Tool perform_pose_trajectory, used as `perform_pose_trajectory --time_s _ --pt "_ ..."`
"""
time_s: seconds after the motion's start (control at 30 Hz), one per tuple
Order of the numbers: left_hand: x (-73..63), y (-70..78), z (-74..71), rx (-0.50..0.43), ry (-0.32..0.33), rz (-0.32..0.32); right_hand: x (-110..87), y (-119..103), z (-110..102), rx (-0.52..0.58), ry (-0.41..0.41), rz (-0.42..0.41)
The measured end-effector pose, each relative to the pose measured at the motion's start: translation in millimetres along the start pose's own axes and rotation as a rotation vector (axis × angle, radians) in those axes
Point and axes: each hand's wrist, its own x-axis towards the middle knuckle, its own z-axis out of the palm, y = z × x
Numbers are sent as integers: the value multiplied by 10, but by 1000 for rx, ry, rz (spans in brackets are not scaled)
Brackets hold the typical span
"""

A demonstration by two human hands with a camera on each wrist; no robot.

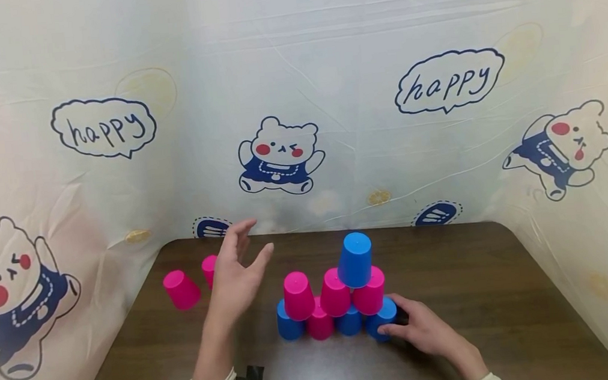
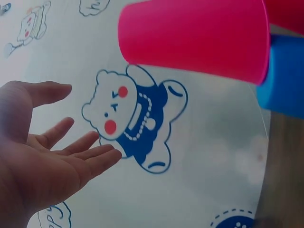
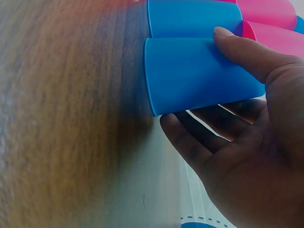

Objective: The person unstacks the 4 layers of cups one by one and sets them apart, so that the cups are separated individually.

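Observation:
A stack of upside-down plastic cups stands on the table. Its bottom row mixes blue cups with a pink cup [image 1: 319,320]; three pink cups, among them the left one [image 1: 298,296], form the row above. One blue cup [image 1: 358,260] sits on top, toward the right. My right hand [image 1: 427,327] holds the bottom row's rightmost blue cup [image 3: 199,73], thumb on its near side and fingers along its outer side. Left of the stack, my left hand [image 1: 238,280] is raised with nothing in it, fingers and thumb spread apart.
Two more pink cups stand on the left of the table, one in plain view [image 1: 182,290] and another [image 1: 210,270] partly behind my left hand. A printed curtain [image 1: 356,167] with cartoon bears rises behind the brown table [image 1: 487,294] and along its sides.

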Motion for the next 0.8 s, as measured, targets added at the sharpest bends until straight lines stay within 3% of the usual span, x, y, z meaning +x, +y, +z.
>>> perform_pose_trajectory --time_s 0.3,0.8 --pt "-65 168 139 -49 -62 10 3 -4 -2 -3 1 -12" --pt "-147 311 382 -32 -145 69 0 20 3 1 -3 -17"
